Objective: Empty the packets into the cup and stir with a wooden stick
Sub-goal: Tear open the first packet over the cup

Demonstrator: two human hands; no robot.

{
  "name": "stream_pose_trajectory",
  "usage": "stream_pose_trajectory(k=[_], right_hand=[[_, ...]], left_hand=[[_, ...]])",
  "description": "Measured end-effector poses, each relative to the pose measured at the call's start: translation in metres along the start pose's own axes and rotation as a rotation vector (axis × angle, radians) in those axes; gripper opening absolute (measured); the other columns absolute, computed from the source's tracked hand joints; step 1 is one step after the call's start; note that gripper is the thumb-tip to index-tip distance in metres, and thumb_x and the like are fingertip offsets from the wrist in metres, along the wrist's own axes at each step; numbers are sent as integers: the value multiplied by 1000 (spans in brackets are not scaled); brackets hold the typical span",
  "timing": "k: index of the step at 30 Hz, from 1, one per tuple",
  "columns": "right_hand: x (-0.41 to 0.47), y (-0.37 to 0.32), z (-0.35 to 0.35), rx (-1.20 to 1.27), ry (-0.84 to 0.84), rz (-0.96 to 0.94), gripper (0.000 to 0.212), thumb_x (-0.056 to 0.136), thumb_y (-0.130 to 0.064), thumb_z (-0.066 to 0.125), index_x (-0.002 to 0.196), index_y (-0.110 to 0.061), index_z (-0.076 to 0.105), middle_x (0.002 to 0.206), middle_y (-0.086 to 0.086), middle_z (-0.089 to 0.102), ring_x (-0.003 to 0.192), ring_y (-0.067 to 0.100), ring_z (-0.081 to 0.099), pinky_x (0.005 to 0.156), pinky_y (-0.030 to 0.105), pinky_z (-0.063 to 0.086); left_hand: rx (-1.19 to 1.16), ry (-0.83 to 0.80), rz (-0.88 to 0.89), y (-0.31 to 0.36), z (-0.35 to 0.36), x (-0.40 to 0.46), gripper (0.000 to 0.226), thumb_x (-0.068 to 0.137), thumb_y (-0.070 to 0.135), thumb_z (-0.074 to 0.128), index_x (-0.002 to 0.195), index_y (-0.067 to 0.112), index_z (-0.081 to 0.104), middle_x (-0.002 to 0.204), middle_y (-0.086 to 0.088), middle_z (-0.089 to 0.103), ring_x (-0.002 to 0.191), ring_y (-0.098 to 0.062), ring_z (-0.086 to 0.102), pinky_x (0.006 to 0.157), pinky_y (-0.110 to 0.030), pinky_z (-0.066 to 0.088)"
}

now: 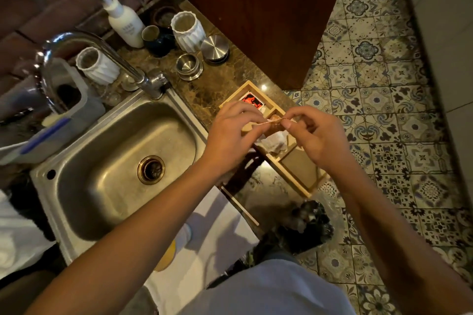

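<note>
I pinched the brown packet [272, 124] between my left hand [231, 133] and right hand [311, 135], fingers curled tight on each end, above the wooden tray [291, 176] at the counter's right edge. Best to tear cleanly, keeping it level until over the cup, which I couldn't pick out.

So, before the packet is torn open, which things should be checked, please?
1. Both hands hold the small brown packet: left hand and right hand pinch its ends. Ok.
2. Packet already open: cannot tell.
3. Cup under the packet: not ok, only the compartmented wooden tray lies below.
4. Thin wooden stick near: ok, on the counter edge.
5. Which cup to use: cannot tell.
</note>
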State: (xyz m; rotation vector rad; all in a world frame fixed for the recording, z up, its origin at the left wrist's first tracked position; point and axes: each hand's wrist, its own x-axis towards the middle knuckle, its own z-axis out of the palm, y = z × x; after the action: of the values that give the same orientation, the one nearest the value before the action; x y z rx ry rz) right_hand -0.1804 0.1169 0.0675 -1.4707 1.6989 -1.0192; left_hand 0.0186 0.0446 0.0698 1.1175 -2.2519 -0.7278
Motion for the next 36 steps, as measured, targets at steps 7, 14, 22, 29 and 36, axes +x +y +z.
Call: stream_pose_trajectory(k=[7, 14, 22, 29, 36], right_hand=[[-20, -60, 6, 356, -75, 72, 10, 93, -14, 70, 96, -24, 73, 67, 21, 60, 56, 23, 53, 52, 38, 44], [-47, -108, 22, 403, -271, -38, 15, 96, -13, 66, 103, -21, 76, 71, 7, 70, 57, 12, 60, 50, 23, 50], [-83, -160, 64, 791, -298, 25, 24, 91, -23, 60, 103, -11, 76, 65, 10, 65, 51, 15, 54, 51, 22, 48], [-131, -199, 100, 916, -296, 82, 23, 91, -24, 59, 100, -11, 76, 76, 16, 73, 61, 24, 67, 58, 31, 57], [-173, -227, 129, 1009, -307, 210, 24, 90, -22, 55, 96, -8, 74, 75, 18, 72, 63, 23, 69, 60, 30, 60]], left_hand=[[-92, 116, -32, 35, -61, -39, 12, 90, 25, 74, 93, 14, 77, 104, 2, 72, 109, -18, 61, 96, -42, 46], [-59, 168, 3, 63, -117, -87, 12, 88, 23, 75, 89, 11, 77, 104, 0, 71, 108, -20, 61, 93, -44, 48], [-160, 384, -162, 83, -166, -157, 13, 93, 22, 68, 99, 14, 77, 107, 1, 72, 107, -18, 65, 93, -35, 51], [-121, 430, -181, 94, -202, -209, 11, 93, 20, 71, 103, 18, 75, 113, 8, 70, 113, -19, 63, 93, -37, 51], [-155, 558, -225, 85, -209, -258, 12, 94, 17, 67, 101, 14, 76, 109, 6, 70, 109, -18, 65, 90, -36, 52]])
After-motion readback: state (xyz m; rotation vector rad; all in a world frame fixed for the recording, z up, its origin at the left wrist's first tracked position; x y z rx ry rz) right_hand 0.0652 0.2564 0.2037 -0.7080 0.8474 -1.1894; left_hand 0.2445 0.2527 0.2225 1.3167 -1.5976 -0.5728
